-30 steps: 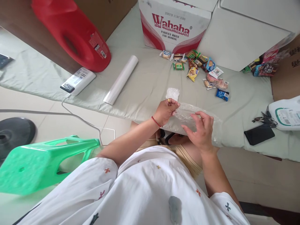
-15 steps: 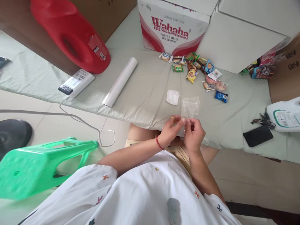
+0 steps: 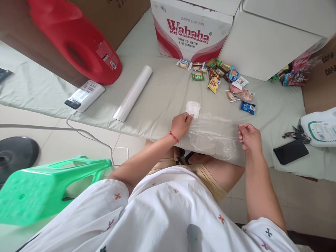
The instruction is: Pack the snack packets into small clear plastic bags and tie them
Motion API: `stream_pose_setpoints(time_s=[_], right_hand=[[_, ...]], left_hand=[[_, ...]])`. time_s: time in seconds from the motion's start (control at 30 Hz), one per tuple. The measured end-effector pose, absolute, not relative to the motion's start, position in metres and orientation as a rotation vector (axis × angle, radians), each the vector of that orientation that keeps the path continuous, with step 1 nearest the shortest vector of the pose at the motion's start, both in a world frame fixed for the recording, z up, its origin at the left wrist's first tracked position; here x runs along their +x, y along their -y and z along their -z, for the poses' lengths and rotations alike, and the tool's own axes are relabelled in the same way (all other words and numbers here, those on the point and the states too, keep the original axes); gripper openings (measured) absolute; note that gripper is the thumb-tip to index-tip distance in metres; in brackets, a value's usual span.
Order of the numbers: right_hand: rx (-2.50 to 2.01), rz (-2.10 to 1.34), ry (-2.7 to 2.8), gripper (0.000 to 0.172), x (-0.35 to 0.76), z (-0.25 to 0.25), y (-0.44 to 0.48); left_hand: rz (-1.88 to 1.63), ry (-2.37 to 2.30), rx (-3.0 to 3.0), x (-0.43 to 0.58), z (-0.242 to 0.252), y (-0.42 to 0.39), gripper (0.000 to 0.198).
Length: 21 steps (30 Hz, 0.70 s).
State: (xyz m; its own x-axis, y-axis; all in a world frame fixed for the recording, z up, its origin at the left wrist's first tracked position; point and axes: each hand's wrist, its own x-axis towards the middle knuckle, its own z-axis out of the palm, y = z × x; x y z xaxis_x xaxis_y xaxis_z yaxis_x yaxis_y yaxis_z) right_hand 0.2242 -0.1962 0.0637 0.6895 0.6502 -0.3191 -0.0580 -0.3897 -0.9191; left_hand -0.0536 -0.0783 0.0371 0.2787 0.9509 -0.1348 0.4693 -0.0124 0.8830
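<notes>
A clear plastic bag (image 3: 212, 134) is stretched wide between my two hands over the front edge of the grey-green covered surface (image 3: 162, 94). My left hand (image 3: 181, 125) pinches its left corner, fingers closed. My right hand (image 3: 249, 136) is a fist gripping the right corner. A small white crumpled plastic packet (image 3: 193, 107) lies just beyond my left hand. Several small wrapped snacks (image 3: 217, 78) are scattered farther back.
A roll of plastic film (image 3: 133, 93) lies at left, near a white device (image 3: 84, 95) and a red jug (image 3: 76, 42). A Wahaha box (image 3: 191, 29) stands behind the snacks. A black phone (image 3: 290, 151), keys and a white jug (image 3: 319, 126) are at right. A green stool (image 3: 49, 185) lies on the floor.
Half a second ago my hands were close together pinching the bag upright; they have moved apart, pulling the bag wide and flat. The right hand went far right.
</notes>
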Motion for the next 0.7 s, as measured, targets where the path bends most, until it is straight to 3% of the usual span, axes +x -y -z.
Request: stream_pose_setpoints(time_s=[0.1, 0.23, 0.37, 0.47, 0.7], right_hand=[[-1.913, -0.797, 0.501, 0.039, 0.238, -0.053, 0.187], [-1.921, -0.785, 0.578, 0.038, 0.234, -0.039, 0.181], [-1.871, -0.811, 0.638, 0.040, 0.229, -0.033, 0.180], [-1.877, -0.806, 0.615, 0.037, 0.233, -0.035, 0.181], [-2.038, -0.835, 0.499, 0.024, 0.271, -0.039, 0.195]], left_hand=[[-0.740, -1.499, 1.847, -0.058, -0.044, 0.083, 0.022], [-1.134, -1.384, 2.176, -0.052, -0.073, 0.121, 0.027], [-0.589, -0.737, 2.599, -0.019, -0.095, 0.145, 0.026], [-0.208, -0.755, 2.667, 0.009, -0.080, 0.135, 0.035], [-0.296, -0.915, 2.636, 0.011, -0.022, 0.108, 0.061]])
